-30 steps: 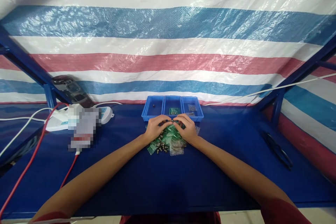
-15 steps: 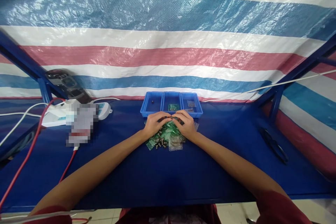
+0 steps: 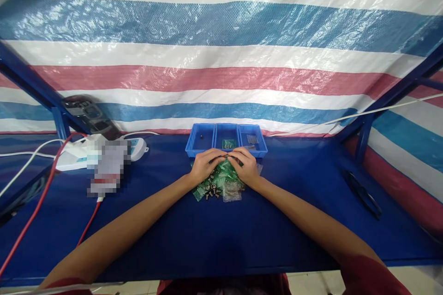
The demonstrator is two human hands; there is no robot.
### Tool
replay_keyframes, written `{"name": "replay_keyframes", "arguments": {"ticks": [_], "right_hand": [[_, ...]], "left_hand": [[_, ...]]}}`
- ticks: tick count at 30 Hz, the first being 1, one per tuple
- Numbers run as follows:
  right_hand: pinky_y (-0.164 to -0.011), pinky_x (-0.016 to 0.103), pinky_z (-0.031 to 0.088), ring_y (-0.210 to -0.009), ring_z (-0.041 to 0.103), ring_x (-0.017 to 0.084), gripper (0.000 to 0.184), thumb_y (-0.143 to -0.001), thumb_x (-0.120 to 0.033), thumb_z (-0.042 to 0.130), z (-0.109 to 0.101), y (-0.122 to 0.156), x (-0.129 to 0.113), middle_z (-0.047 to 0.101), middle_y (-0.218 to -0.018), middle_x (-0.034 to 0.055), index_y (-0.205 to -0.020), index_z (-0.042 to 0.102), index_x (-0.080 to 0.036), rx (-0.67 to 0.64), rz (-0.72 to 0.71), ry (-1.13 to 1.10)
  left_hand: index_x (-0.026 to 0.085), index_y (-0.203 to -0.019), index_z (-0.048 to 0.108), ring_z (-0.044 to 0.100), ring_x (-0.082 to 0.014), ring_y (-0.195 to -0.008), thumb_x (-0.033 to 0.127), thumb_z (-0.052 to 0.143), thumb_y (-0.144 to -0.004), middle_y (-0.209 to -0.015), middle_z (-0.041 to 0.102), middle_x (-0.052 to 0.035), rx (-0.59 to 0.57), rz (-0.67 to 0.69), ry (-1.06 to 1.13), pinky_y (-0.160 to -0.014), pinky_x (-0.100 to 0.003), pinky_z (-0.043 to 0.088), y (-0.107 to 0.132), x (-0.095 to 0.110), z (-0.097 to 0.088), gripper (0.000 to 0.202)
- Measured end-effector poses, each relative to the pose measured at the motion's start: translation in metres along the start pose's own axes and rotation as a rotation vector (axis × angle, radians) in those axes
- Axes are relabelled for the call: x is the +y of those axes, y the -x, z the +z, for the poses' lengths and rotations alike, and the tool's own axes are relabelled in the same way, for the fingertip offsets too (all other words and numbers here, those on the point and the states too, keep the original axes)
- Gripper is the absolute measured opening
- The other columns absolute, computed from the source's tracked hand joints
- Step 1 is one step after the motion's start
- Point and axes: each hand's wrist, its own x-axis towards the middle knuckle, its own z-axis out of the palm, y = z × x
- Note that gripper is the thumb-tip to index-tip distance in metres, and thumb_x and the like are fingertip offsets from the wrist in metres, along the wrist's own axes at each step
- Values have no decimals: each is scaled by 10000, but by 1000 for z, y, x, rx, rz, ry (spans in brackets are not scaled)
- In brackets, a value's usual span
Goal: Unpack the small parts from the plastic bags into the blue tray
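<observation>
My left hand [image 3: 205, 166] and my right hand [image 3: 246, 165] meet over a pile of small parts, fingertips pinched close together. Whatever sits between the fingertips is too small and too covered to make out. Under the hands lie green pieces in clear plastic [image 3: 221, 177], which look like small circuit boards. Several black and metal cylindrical parts [image 3: 212, 191] are at the pile's near left. A clear bag of small metal pieces [image 3: 231, 192] lies at its near right. Just beyond the fingers stands a blue three-compartment bin [image 3: 192, 153].
The bin's left compartment holds one small dark part [image 3: 201, 137], the middle a green packet [image 3: 229, 144], the right clear packets [image 3: 252, 139]. At left are a power strip [image 3: 138, 148], a pixelated device [image 3: 110, 166] and a red cable [image 3: 41, 200]. Black tweezers-like tool [image 3: 362, 193] lies right.
The whole view has shifted slightly, so the scene sits a little lower. Both hands stay together over the pile, with only small finger movement.
</observation>
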Motion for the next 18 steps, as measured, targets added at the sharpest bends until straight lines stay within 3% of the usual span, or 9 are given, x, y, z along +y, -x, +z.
{"name": "replay_keyframes", "arguments": {"ticks": [5,10,18], "right_hand": [[-617,300,522,-702,579,151,185,-912,-254,506,1,0,1,611,-896,78,-972,670,-194,20,-15,7],[-582,283,510,-663,568,138,196,-914,-245,493,1,-1,2,608,-899,80,-965,674,-189,19,-27,9],[-563,281,502,-650,562,137,190,-912,-246,492,-2,0,0,606,-911,82,-960,670,-198,8,-6,0]], "left_hand": [[170,-1021,657,647,-175,-881,203,589,-871,-967,682,-88,0,-3,-34,-734,-288,553,-1,3,-2,168],[185,-1074,641,624,-115,-679,230,565,-885,-984,686,-73,-10,-62,-54,-592,-225,523,0,4,-4,209],[189,-1031,666,591,-87,-565,254,571,-877,-833,703,-41,28,-105,-69,-562,-201,505,-1,8,-3,193]]}}
